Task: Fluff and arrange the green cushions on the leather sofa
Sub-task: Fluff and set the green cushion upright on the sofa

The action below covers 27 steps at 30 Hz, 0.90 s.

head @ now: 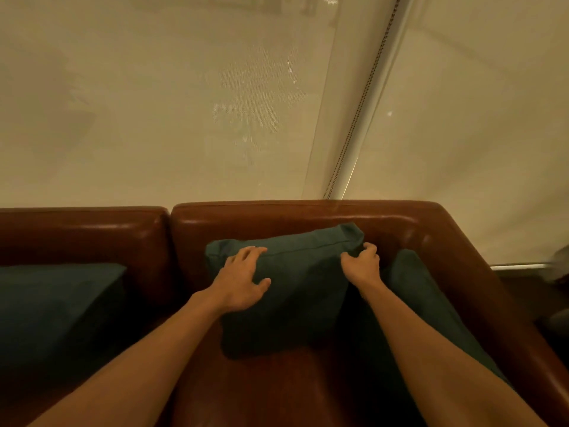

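We hold the middle green cushion [292, 291] against the sofa backrest [277, 217]: left hand [240, 280] spread flat, right hand [363, 263] pinching its top corner. Uneven pull could tip it onto the right cushion [425, 303].

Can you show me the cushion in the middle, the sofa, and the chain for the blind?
Middle green cushion [301, 288]: head view, middle of its front face.
Leather sofa [277, 215]: head view, top of the backrest.
Blind chain [362, 100]: head view, midway along the beads.
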Available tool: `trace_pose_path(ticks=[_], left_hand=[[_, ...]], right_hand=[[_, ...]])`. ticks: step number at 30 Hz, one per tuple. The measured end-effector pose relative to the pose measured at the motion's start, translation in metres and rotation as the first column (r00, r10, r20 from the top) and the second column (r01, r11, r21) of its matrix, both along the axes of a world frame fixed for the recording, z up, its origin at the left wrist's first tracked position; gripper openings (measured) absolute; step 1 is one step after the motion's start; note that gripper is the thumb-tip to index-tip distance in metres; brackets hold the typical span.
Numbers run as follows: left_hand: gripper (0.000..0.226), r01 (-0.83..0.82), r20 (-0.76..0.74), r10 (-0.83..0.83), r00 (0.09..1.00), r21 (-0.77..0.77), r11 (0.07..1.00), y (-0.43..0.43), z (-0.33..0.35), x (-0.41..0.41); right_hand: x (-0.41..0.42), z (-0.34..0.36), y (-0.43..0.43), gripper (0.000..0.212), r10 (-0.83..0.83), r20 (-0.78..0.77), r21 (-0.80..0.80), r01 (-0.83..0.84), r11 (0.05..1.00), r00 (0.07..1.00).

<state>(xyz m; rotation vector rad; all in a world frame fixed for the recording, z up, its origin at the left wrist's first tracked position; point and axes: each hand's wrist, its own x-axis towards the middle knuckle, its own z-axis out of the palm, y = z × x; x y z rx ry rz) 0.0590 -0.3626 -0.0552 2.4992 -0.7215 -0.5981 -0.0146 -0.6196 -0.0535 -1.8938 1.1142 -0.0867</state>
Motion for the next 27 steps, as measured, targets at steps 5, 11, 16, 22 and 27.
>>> trace_pose_path(ticks=[5, 11, 16, 22, 27], left_hand=[[0.080, 0.000, -0.059, 0.004, 0.998, 0.073, 0.997, -0.003, -0.007, 0.007], [0.085, 0.006, -0.111, 0.011, 0.994, 0.150, 0.989, -0.006, -0.015, 0.012], [0.111, -0.043, -0.047, 0.059, 0.997, 0.284, 0.958, -0.015, -0.003, 0.008], [0.138, 0.000, 0.064, -0.006, 0.998, 0.084, 0.996, -0.028, 0.008, 0.002], [0.112, -0.078, 0.165, 0.085, 0.983, -0.052, 0.996, 0.011, -0.002, 0.004]], right_hand=[[0.020, -0.004, -0.014, 0.085, 0.000, 0.013, 0.124, -0.002, 0.992, 1.000], [0.022, -0.002, -0.016, 0.065, 0.014, 0.015, 0.079, -0.015, 0.997, 1.000], [0.016, 0.009, 0.005, 0.029, 0.160, 0.123, 0.090, -0.171, 0.981, 0.979], [0.009, 0.033, 0.063, 0.022, 0.393, 0.268, 0.107, -0.432, 0.895, 0.880], [-0.012, 0.032, 0.083, 0.035, 0.642, 0.255, 0.114, -0.682, 0.722, 0.723]])
